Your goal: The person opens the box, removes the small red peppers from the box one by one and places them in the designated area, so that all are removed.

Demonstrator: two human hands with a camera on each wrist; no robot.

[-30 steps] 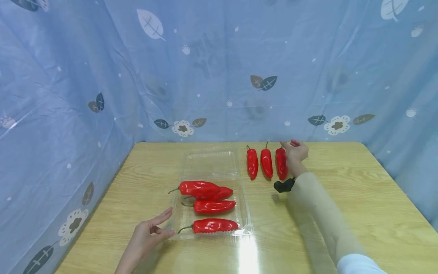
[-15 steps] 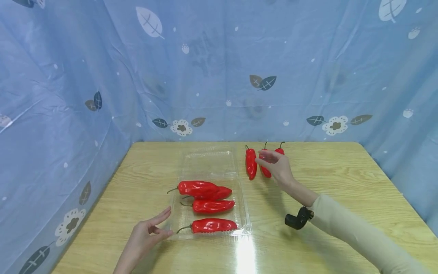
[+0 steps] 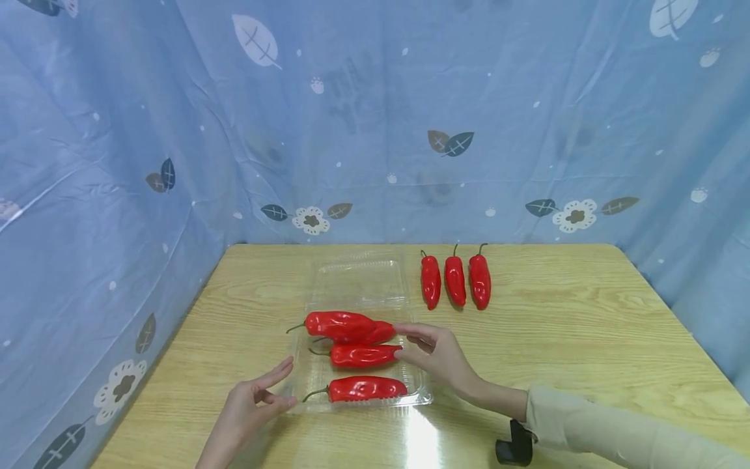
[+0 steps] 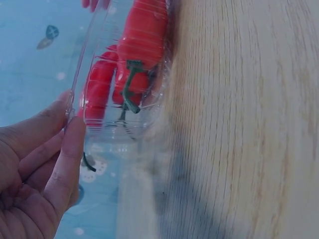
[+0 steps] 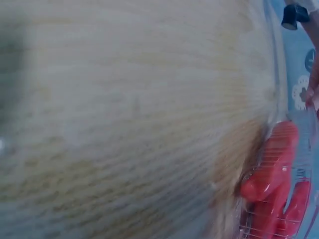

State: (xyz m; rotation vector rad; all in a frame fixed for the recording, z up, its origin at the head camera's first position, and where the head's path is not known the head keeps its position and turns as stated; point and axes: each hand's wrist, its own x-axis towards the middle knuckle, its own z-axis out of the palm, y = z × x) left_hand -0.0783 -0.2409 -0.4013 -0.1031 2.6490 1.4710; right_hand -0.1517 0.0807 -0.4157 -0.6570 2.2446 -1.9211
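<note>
A clear plastic clamshell container (image 3: 423, 396) lies with its lid (image 3: 360, 277) folded back. Several red peppers lie crosswise in it: a front pepper (image 3: 366, 389), a middle pepper (image 3: 360, 355) and an upper pepper (image 3: 336, 324) overlapping another behind it. My left hand (image 3: 249, 404) pinches the container's left rim between thumb and finger; the left wrist view shows the rim (image 4: 75, 94) there. Over the right side reaches my right hand (image 3: 442, 361), fingers spread, fingertips right by the tips of the middle and upper peppers. Nothing shows between its thumb and fingers.
Three more red peppers (image 3: 455, 281) stand in a row, stems away from me, near the back of the wooden table (image 3: 551, 306). A blue patterned curtain (image 3: 375, 117) rises behind and at the sides. A black wrist camera (image 3: 515, 445) hangs below the right sleeve.
My right hand has left the row of peppers at the back and come left and toward me, to the container's right side. The left hand stays at the rim.
</note>
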